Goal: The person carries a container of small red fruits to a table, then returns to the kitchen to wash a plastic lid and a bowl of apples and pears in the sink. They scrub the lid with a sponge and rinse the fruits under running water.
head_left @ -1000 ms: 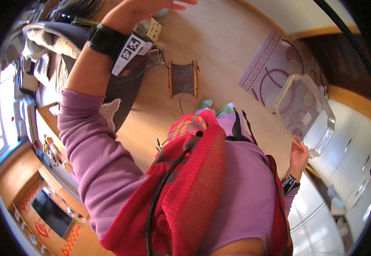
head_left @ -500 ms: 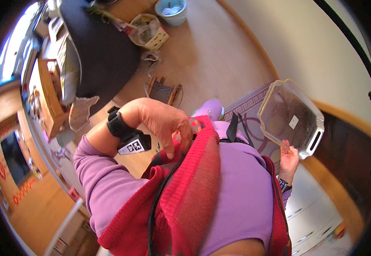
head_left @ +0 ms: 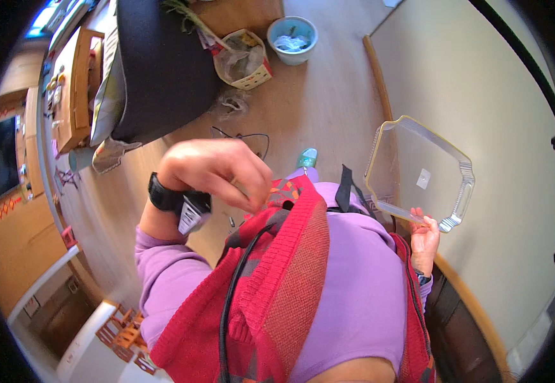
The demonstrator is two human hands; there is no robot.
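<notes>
My right hand [head_left: 425,237] grips a clear plastic tray [head_left: 411,153] by its near edge. The tray has a yellowish rim, ribbed corners and a small white label, and is held out to my right beside the wall. My left hand [head_left: 220,172] is raised in front of me with its fingers curled inward, slightly blurred. Nothing shows between the fingers, and the palm is hidden. Its fingertips are close to the edge of my red knitted vest [head_left: 290,274]. A black strap with a small box is round the left wrist.
A pale wall [head_left: 469,83] runs along my right. Ahead on the floor stand a blue bucket [head_left: 292,57] and a basket [head_left: 249,76] holding plastic bags. A black sofa [head_left: 162,70] is at the left. My foot in a teal slipper [head_left: 307,158] shows ahead.
The room has shifted in view, with the bucket and basket now further right and lower. My left hand has moved slightly left, away from the vest. The tray stays in my right hand.
</notes>
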